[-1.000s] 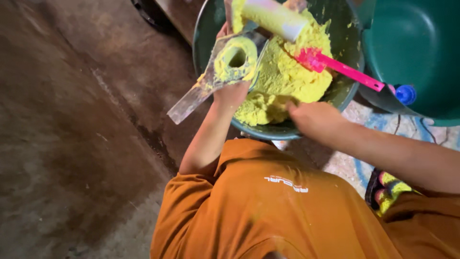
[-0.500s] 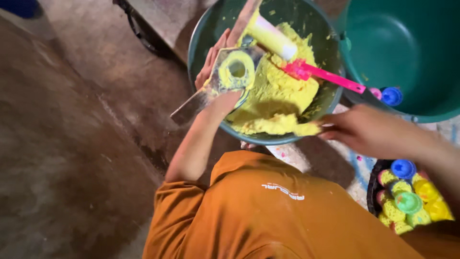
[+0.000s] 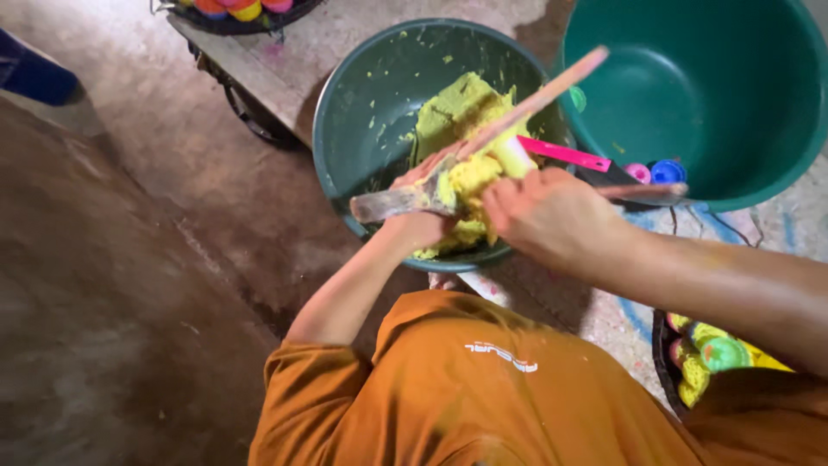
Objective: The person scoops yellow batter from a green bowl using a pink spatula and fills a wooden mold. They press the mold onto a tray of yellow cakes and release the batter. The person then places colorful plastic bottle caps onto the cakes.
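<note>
Yellow dough [image 3: 470,177] sits over the near side of the dark green bowl [image 3: 362,112]. Left hand [image 3: 423,216] has its grip clenched on a clear mould [image 3: 392,204] packed with dough. Right hand [image 3: 552,216] grasps a wooden stick [image 3: 552,91] angled across the bowl. Pink scraper [image 3: 565,155] lies in the dough. Large teal basin [image 3: 716,95] stands just beside.

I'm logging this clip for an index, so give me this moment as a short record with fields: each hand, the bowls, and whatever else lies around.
left hand: grips a clear mould packed with yellow dough
right hand: holds a wooden stick against the mould
near basin: dark green, holds the dough and a pink scraper
far basin: green, no dough inside
between basins: small pink and blue caps
lower right: dark basket of coloured cups
ground: bare concrete floor
</note>
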